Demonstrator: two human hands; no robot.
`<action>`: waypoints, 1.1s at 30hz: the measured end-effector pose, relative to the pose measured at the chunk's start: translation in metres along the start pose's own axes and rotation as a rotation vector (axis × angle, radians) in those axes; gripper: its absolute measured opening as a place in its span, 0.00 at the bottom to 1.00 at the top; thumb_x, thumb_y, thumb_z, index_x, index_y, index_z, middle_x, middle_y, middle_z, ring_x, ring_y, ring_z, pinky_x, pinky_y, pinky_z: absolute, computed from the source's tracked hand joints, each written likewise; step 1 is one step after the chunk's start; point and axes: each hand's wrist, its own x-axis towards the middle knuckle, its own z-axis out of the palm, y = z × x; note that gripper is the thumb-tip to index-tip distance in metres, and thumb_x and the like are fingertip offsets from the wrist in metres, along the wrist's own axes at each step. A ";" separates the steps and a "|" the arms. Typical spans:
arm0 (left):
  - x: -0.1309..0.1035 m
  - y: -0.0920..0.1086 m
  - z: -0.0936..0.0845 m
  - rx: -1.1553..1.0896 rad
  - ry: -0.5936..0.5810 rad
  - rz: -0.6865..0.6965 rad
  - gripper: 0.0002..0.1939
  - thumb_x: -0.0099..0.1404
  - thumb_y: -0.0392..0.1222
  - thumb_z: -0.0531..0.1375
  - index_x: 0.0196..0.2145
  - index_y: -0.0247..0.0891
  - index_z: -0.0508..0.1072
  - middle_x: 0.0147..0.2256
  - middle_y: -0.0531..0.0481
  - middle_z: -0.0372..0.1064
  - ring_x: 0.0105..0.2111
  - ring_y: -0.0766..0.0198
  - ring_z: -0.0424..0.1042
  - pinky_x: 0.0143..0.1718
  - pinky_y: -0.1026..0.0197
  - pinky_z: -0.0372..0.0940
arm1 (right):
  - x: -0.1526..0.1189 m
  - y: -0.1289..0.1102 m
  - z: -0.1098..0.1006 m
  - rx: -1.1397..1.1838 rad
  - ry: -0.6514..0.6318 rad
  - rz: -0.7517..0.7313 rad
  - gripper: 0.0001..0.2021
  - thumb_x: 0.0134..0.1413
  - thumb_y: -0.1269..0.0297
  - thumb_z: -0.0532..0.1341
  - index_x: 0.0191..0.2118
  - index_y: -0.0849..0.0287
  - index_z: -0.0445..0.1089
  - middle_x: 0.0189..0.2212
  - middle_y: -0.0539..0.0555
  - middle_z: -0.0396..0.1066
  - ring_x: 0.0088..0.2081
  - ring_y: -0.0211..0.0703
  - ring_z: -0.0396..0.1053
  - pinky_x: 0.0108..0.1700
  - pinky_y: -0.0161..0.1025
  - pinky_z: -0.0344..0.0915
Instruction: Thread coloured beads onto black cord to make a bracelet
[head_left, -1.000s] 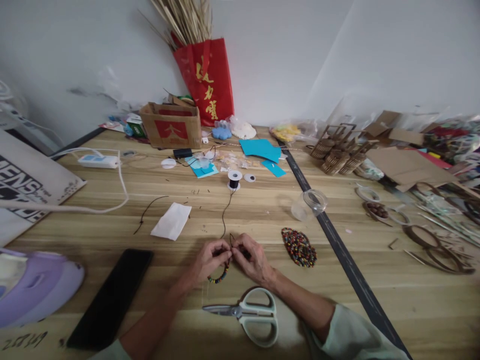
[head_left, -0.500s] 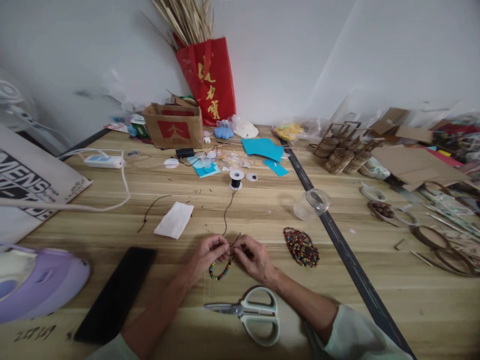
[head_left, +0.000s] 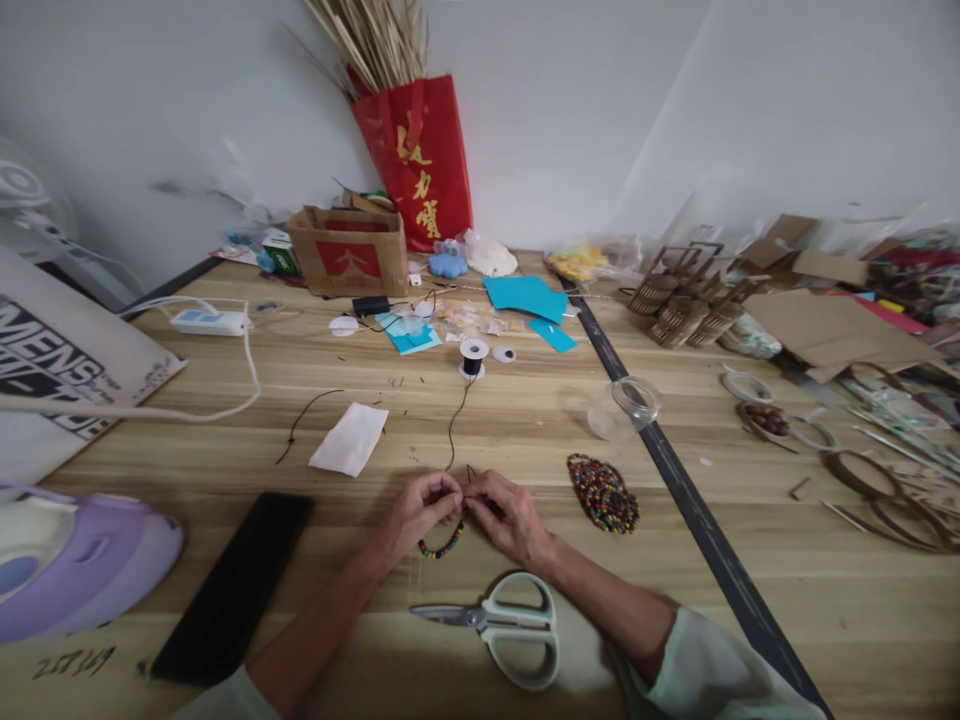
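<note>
Fingertips of my left hand (head_left: pixel 426 502) pinch a dark cord at the end of a small beaded bracelet (head_left: pixel 442 550), whose multicoloured beads hang in a curve below. Close against it, my right hand (head_left: pixel 504 512) is closed too, its thumb and forefinger on the same cord; the exact pinch is hidden by the fingers. A black cord (head_left: pixel 451 430) runs from the left hand up to a white spool (head_left: pixel 472 357) of black cord. Scissors (head_left: pixel 517 630) with pale green handles lie just below the hands. A coiled heap of beads (head_left: pixel 604 495) rests right of my right hand.
A black phone (head_left: pixel 234 588), a purple-and-white appliance (head_left: pixel 82 560) and a white paper piece (head_left: pixel 349 440) lie left. Clear round lids (head_left: pixel 634 402) and small woven baskets (head_left: pixel 686 300) are right. A cardboard box (head_left: pixel 349 250) and red bag (head_left: pixel 416 160) stand at the back.
My hands have drawn slightly closer, fingertips now nearly meeting. The loose cord end above them shows as a small loop instead of a long tail.
</note>
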 end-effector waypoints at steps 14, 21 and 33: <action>-0.003 0.006 -0.003 0.029 -0.024 -0.009 0.17 0.51 0.51 0.66 0.24 0.34 0.69 0.21 0.54 0.66 0.22 0.69 0.65 0.26 0.66 0.61 | -0.002 0.004 0.002 -0.058 0.082 0.059 0.05 0.62 0.68 0.52 0.36 0.58 0.63 0.27 0.51 0.64 0.28 0.37 0.63 0.30 0.33 0.62; -0.003 0.003 -0.006 0.022 -0.041 -0.031 0.17 0.50 0.51 0.67 0.25 0.34 0.70 0.21 0.53 0.68 0.21 0.69 0.66 0.26 0.65 0.63 | -0.001 0.002 0.000 -0.046 0.095 0.101 0.05 0.61 0.67 0.53 0.35 0.59 0.63 0.27 0.51 0.65 0.28 0.37 0.63 0.30 0.33 0.62; -0.001 -0.002 -0.015 -0.033 -0.092 -0.075 0.17 0.49 0.50 0.68 0.26 0.33 0.70 0.20 0.53 0.68 0.21 0.69 0.66 0.26 0.65 0.63 | -0.002 0.003 0.001 -0.029 0.116 0.156 0.05 0.61 0.67 0.54 0.34 0.59 0.65 0.26 0.51 0.65 0.27 0.36 0.63 0.29 0.31 0.62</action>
